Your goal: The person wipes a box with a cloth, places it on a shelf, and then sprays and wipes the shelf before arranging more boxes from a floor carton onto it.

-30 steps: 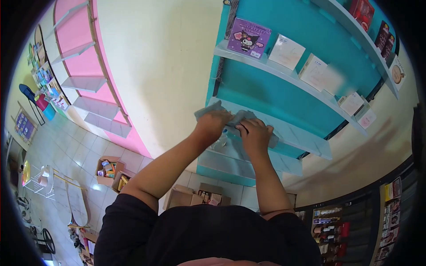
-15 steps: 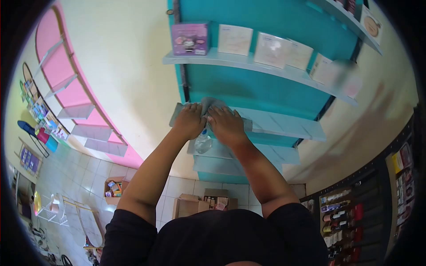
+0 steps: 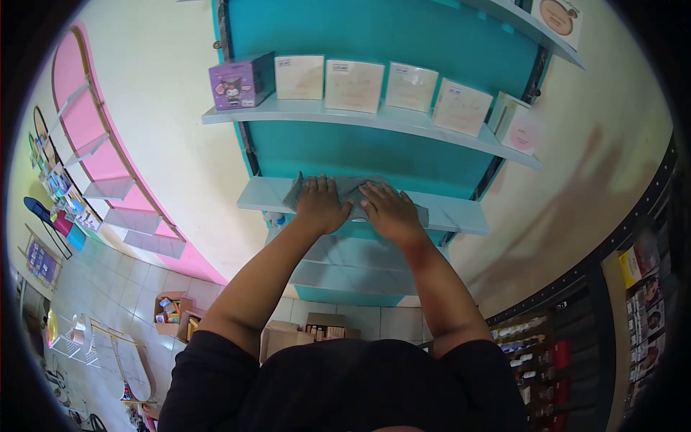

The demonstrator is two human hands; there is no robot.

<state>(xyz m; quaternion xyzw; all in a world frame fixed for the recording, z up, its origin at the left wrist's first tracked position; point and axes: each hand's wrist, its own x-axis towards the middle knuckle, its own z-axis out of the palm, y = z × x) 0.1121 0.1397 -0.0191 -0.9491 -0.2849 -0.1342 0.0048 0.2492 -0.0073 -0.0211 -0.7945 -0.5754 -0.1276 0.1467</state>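
A grey cloth lies spread on a white marble-patterned shelf fixed to a teal back panel. My left hand rests flat on the cloth's left part, fingers stretched toward the panel. Close beside it, my right hand presses on the right part, palm down with its fingers extended. The two thumbs point at each other with a small gap between. Below the shelf's left part, a clear bottle is partly visible, its lower part hard to make out.
Above, a shelf bears a purple box and several white boxes. Lower shelves sit beneath my arms. Cardboard boxes stand on the tiled floor. A dark display rack with cosmetics is at right.
Both hands have moved right along the shelf with the cloth, away from its left end. The cloth looks flatter between them. My view has shifted to the right.
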